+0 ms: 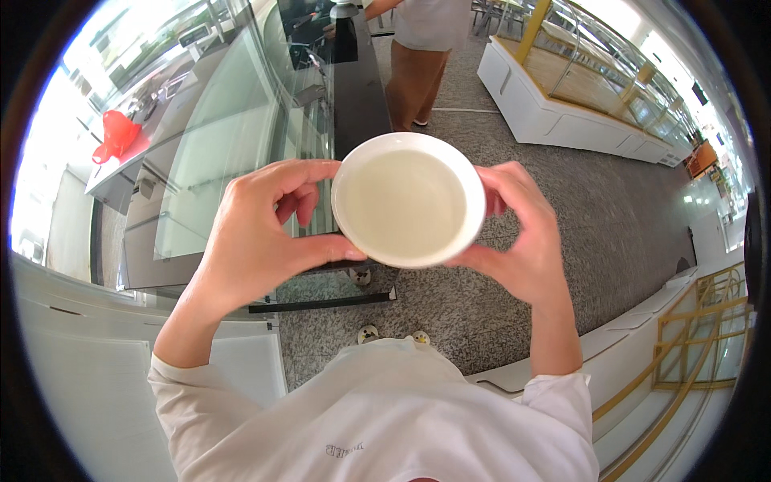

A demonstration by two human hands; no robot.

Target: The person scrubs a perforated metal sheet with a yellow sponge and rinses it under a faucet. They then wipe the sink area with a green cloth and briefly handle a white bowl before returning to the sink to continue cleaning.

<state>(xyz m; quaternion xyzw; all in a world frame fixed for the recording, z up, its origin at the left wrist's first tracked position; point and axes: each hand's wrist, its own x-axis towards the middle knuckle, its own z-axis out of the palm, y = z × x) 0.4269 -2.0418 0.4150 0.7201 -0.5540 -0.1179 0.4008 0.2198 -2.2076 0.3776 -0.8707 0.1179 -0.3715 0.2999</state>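
Between my two hands is a round white bowl point(474, 205) holding a pale, cloudy liquid point(405, 205). My left hand point(265, 235) grips the bowl's left side, thumb at the near rim and index finger at the far rim. On the opposite side my right hand point(524, 229) holds it in a similar way, its other fingers curled partly behind the bowl. The bowl is held up in front of my chest, above the floor and the near end of a dark counter. Its underside is hidden from view.
A glass display case point(223, 150) with a dark counter top point(361, 90) runs along the left. Another person point(421, 66) stands beside it, farther ahead. A white-based display cabinet point(542, 114) is at the far right. A red balloon-like object point(117, 135) lies on the left counter. Speckled grey floor point(446, 313) spreads below.
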